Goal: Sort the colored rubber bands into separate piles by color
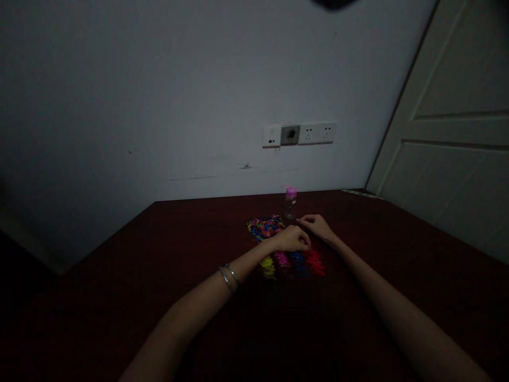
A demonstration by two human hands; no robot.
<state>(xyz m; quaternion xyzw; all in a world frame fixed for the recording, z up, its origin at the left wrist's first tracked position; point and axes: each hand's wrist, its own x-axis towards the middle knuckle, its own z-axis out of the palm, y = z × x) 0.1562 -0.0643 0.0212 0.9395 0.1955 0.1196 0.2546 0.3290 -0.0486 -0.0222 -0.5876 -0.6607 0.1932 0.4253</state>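
Heap of thin, multicoloured, loop-like pieces [263,228]: on the dark red-brown table [99,281], just beyond the left wrist.
Colour rows: yellow pieces [268,268], pink pieces [282,260], blue pieces [299,264] and red pieces [315,262], side by side from left to right.
Left hand [293,239]: fingers curled inward near the red row; whether they hold a piece, I cannot tell.
Right hand [317,225]: thumb and forefinger nearly together, near the bottle's base; anything pinched there is too small to tell.
In the way: left hand and wrist hide the rows' far ends; two silver-coloured bangles [229,277] circle that forearm.
Clear bottle with pink lid [290,208]: upright, beside the heap.
Room: dim; pale wall [199,106] behind, white panelled door [449,132] at right.
Wall fittings: white socket plates [317,133], grey switch plate [290,135].
Writing: small pale bottle label, unreadable.
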